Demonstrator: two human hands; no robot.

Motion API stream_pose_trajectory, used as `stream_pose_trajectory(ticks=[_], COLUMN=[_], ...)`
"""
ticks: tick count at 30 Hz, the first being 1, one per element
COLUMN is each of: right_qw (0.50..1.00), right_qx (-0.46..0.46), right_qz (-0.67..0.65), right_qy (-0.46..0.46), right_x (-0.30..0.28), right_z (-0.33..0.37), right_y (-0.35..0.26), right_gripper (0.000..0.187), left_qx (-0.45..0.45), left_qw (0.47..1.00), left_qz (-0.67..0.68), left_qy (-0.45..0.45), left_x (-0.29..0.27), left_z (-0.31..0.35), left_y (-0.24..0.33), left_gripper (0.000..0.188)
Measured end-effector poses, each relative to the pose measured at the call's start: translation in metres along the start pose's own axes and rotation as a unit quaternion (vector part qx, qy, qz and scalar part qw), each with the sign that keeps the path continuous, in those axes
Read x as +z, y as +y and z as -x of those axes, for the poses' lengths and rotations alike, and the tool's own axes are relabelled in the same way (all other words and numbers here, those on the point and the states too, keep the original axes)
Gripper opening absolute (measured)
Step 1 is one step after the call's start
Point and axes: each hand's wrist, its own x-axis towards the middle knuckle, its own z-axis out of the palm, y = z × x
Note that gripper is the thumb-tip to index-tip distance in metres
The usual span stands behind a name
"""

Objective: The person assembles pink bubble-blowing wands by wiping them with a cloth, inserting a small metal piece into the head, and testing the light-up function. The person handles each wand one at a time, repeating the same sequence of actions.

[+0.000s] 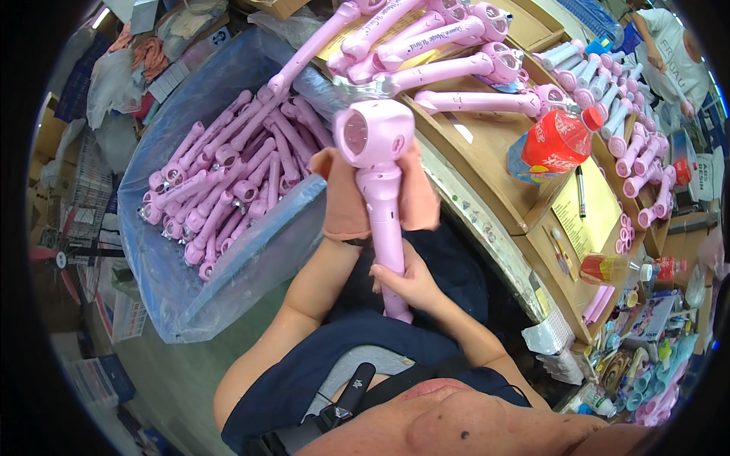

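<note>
Upright in front of me stands a pink toy wand (384,201) with a round-windowed head at its top. My right hand (414,283) is closed round the lower part of its handle. A peach-coloured cloth (346,199) hangs behind the wand and shows on both sides of it, just under the head. My left hand is covered by this cloth and holds it up against the wand. Only the left wrist (344,249) shows, and the left fingers are hidden.
At left, a large blue plastic bag (163,292) holds many pink wands (220,178). More wands (475,102) lie on the cardboard-topped bench. A red-labelled bottle (553,146), a pen (581,191), yellow paper (597,213) and another bottle (608,268) are at right. Another person (669,45) stands far right.
</note>
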Motion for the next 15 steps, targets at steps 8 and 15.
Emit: stream_pose_trajectory(ticks=[8, 15], right_qw=[0.864, 0.826], right_qx=[-0.188, -0.34], right_qz=[0.412, 0.382], right_qy=[0.222, 0.236], right_x=[-0.02, -0.049], right_z=[-0.004, -0.063], right_y=[-0.04, -0.102], right_gripper=[0.028, 0.062], left_qx=[-0.149, -0.175], left_qw=[0.98, 0.962], left_qz=[0.123, 0.201], left_qy=[-0.055, -0.057], left_x=[0.013, 0.018], left_z=[0.002, 0.011], left_y=[-0.011, -0.021], left_gripper=[0.074, 0.036])
